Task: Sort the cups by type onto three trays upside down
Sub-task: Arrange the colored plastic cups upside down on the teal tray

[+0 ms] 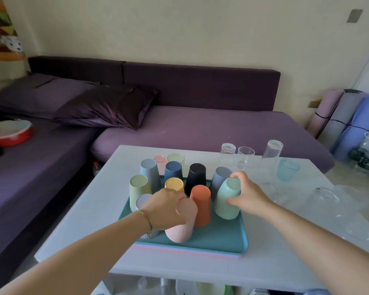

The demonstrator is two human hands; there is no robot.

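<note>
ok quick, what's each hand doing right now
Left hand: closed, gripping the pink cup near its upturned base.
Right hand: closed, gripping the mint green cup from its side.

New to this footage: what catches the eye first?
Colourful cups stand upside down on a teal tray on the white table. The left hand grips a pink cup at the front; the right hand grips a mint-green cup. Clear glasses stand right of the tray.
</note>
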